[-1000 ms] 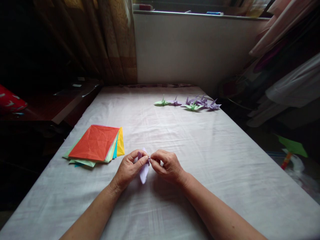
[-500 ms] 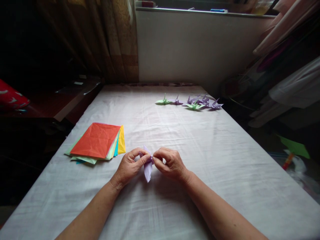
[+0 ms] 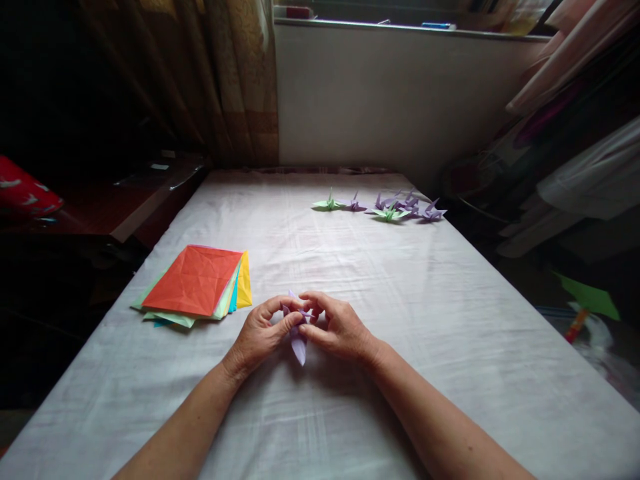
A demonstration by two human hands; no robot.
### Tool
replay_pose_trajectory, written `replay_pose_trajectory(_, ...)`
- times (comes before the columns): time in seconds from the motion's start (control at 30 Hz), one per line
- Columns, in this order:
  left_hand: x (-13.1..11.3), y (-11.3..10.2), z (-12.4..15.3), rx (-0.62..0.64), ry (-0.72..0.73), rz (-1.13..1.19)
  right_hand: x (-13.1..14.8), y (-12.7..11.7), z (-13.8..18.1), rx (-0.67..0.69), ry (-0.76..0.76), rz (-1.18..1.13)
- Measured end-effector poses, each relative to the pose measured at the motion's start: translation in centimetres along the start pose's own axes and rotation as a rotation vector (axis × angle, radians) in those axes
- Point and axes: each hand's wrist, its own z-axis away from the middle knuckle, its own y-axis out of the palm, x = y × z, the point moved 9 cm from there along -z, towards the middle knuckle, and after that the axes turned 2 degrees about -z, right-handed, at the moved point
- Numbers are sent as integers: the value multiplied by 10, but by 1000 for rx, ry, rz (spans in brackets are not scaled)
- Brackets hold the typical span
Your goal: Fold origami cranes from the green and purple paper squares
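Note:
A light purple folded-paper crane (image 3: 299, 347) is between my two hands, just above the white cloth. One pointed wing hangs toward me, another tip shows on the far side, and a thin point sticks out to the right. My left hand (image 3: 261, 331) pinches its middle between thumb and forefinger. Around its right side curls my right hand (image 3: 339, 325), the thumb against the paper and the forefinger arched over the far side. The fingers cover much of the crane's centre.
Left of my hands lies a stack of coloured paper squares (image 3: 193, 280), red on top. Several purple paper cranes (image 3: 433, 211) and two green paper cranes (image 3: 330, 202) stand at the far right of the cloth-covered table (image 3: 240, 413). Clothes (image 3: 590, 173) hang beyond its right edge.
My right hand has loosened its close pinch on the right-hand point; its thumb and forefinger are now spread around the crane. The left hand keeps its hold.

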Motion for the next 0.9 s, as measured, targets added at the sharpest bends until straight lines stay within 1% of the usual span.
replay_pose_trajectory(0.07, 1, -3, -1, -21, 0, 2, -4, 0, 0, -17, 22, -25)
replay_pose_trajectory(0.2, 2, -16, -4, -124, 51, -29, -15, -6, -2, -99, 96, -114)
replay_pose_trajectory(0.27, 4, -21, -4, -155, 58, -47, -21, -9, -3, -122, 127, -159)
replay_pose_trajectory(0.33, 7, -24, -5, -179, 37, -62, -24, -11, -3, -147, 137, -193)
replay_pose_trajectory(0.43, 12, -27, -3, -217, -31, -55, -26, -15, -3, -209, 120, -228)
replay_pose_trajectory(0.5, 15, -25, 0, -202, -86, -73, -26, -18, -2, -258, 106, -231)
replay_pose_trajectory(0.57, 15, -16, 2, -135, -120, -137, -25, -19, -1, -297, 100, -217)
replay_pose_trajectory(0.63, 14, -8, 3, -73, -121, -208, -22, -17, 0, -317, 93, -197)
replay_pose_trajectory(0.7, 12, -3, 4, -64, -105, -236, -18, -13, 1, -298, 78, -192)
replay_pose_trajectory(0.77, 13, -2, 3, -77, -101, -201, -13, -9, 0, -254, 72, -206)
replay_pose_trajectory(0.83, 16, -3, 1, -86, -111, -142, -9, -9, -1, -216, 89, -223)
replay_pose_trajectory(0.9, 17, -3, 0, -85, -118, -109, -9, -14, -1, -212, 131, -220)
